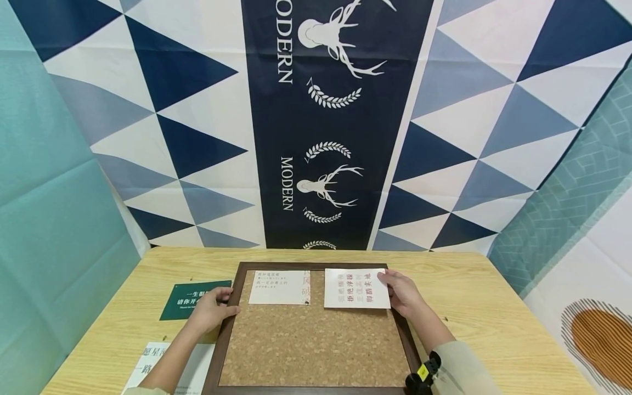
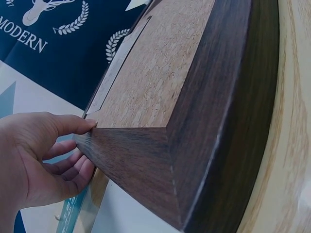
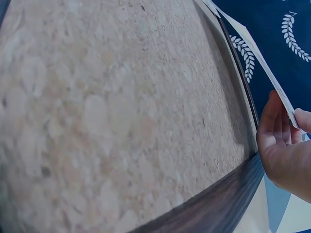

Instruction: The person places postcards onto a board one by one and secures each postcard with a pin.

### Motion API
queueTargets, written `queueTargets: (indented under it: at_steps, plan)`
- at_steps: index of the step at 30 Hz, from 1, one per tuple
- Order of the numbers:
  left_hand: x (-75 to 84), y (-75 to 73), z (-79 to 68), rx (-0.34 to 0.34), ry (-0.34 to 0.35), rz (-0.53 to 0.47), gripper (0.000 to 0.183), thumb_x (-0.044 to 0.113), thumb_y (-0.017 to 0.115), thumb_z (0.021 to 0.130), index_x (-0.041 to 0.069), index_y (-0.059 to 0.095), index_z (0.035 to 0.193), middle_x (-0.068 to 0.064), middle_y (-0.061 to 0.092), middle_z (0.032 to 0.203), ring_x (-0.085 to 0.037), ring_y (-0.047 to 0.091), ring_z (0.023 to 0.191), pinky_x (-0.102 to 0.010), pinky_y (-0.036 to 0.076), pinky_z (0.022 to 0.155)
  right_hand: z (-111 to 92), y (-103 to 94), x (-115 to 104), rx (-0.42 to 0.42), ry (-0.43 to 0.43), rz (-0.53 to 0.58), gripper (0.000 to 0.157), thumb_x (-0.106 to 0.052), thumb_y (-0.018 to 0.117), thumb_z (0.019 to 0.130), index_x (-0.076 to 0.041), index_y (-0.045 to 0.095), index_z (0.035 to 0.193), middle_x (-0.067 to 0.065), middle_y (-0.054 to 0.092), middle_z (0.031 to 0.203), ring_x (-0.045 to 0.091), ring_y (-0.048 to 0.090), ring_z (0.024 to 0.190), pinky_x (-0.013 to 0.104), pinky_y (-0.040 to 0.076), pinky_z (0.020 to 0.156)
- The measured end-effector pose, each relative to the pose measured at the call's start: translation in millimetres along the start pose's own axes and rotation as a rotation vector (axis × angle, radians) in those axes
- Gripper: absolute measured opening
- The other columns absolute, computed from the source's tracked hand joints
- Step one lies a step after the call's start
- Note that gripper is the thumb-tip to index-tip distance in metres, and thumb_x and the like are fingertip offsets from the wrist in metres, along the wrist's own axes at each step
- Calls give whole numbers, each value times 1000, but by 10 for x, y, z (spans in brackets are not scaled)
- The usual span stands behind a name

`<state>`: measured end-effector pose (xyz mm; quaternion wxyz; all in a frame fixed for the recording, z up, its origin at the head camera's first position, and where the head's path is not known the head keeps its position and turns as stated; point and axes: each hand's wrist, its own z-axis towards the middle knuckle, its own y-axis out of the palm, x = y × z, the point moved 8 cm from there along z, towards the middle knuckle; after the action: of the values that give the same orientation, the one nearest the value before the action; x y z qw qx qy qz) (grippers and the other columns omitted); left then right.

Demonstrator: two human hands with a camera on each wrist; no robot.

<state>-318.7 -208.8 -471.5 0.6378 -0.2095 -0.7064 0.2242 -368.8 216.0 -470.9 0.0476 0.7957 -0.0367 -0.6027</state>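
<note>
A cork board (image 1: 316, 343) with a dark wooden frame (image 1: 225, 343) lies in front of me. My left hand (image 1: 213, 312) grips the frame's left side, thumb on top and fingers at the outer edge, as the left wrist view also shows. In my right hand (image 1: 402, 293) a white card (image 1: 357, 291) with printed red and pale characters is pinched by its right edge. The right wrist view shows this card (image 3: 265, 60) raised over the cork, between thumb and fingers. Another white card (image 1: 278, 288) lies on the board's upper left.
A green card (image 1: 178, 302) with white print lies on the wooden table (image 1: 484, 329), left of the board. Nearer me, a white card (image 1: 197, 365) is partly covered by my left forearm. A patterned cloth (image 1: 340, 126) hangs behind the table's far edge.
</note>
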Motion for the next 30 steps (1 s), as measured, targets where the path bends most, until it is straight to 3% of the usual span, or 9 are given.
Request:
queueTargets:
  at_steps: [13,20,30]
  plan:
    - [-25,9,7,1,-8,-3,56,13,72,81,-7,49,128,-25,54,119,-29,56,99,-41,51,79,13,37,-2,17,-6,-51,50,-16,49,97,7,32,138,-5,66,82,6,63,74,24,51,65]
    - [-33,14,15,5,-2,-4,56,12,72,80,-7,49,127,-25,54,119,-27,57,96,-39,51,76,-1,69,-23,-25,-67,-56,55,-24,56,93,9,38,134,-3,68,83,7,65,75,26,52,66]
    - [-45,15,22,-4,-14,-8,56,13,71,81,-7,49,128,-25,54,119,-28,57,96,-39,51,75,29,96,-12,14,15,-66,52,-17,46,98,6,30,141,-5,68,82,6,64,73,25,52,65]
